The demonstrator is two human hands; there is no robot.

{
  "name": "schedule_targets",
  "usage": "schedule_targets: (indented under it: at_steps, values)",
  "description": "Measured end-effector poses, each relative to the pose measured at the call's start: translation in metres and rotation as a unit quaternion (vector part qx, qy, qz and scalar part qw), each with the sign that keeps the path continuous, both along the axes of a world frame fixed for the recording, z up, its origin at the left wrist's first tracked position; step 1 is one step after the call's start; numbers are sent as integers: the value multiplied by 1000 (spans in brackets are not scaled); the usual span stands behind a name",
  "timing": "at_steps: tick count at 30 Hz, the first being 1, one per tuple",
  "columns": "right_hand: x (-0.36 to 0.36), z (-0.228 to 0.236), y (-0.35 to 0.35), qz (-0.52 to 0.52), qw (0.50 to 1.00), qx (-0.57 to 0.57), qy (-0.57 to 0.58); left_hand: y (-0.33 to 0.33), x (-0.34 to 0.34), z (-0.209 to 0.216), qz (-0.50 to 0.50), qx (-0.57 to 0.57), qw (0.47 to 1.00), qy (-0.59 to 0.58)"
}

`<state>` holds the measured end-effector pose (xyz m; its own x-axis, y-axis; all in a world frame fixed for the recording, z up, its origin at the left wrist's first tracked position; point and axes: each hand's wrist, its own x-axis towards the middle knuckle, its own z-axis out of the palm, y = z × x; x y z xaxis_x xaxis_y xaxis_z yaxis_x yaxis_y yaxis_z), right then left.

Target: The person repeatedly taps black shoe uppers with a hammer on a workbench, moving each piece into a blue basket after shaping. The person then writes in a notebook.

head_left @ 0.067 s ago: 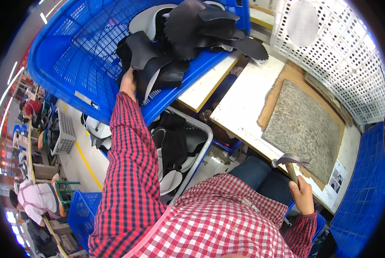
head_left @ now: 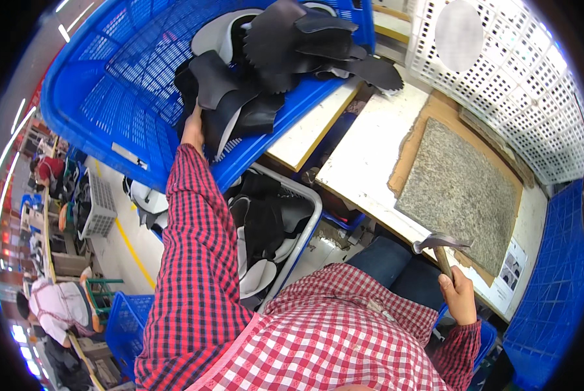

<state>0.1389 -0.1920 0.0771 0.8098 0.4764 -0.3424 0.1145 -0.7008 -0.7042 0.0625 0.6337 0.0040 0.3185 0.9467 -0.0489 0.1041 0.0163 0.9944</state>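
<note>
My right hand (head_left: 458, 296) is closed round the wooden handle of a hammer (head_left: 443, 245), held upright near the front edge of the workbench. Its dark metal head overlaps the near edge of a grey, rough stone slab (head_left: 464, 189). At the upper left, my left hand (head_left: 194, 130) reaches into a blue plastic basket (head_left: 77, 111). It is in among black leather shoe uppers (head_left: 221, 81), some with zigzag edges and pale linings. The uppers hide its fingers, so its grip does not show.
The slab lies on brown cardboard (head_left: 404, 163) on a white workbench (head_left: 363, 156). A white perforated crate (head_left: 513, 85) stands behind. Below the blue basket, a grey-rimmed bin (head_left: 316, 208) holds more black and white pieces. Other people (head_left: 60, 303) work at the far left.
The view has shifted very slightly. My left hand stays among the uppers, and my right hand still holds the hammer in the same place.
</note>
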Motion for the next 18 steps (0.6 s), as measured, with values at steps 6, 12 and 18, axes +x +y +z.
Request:
schedule_targets:
  at_steps: [6, 12, 18]
  values:
    - [0, -12, -29, -21, 1000, 4, -20, -40, 23, 70, 4, 204, 949, 241]
    - [5, -12, -31, -40, 999, 28, 22, -236, 45, 224, 65, 664, 677, 310]
    - [0, -13, -19, 3, 997, 66, -31, -411, 136, 210, 85, 844, 516, 119]
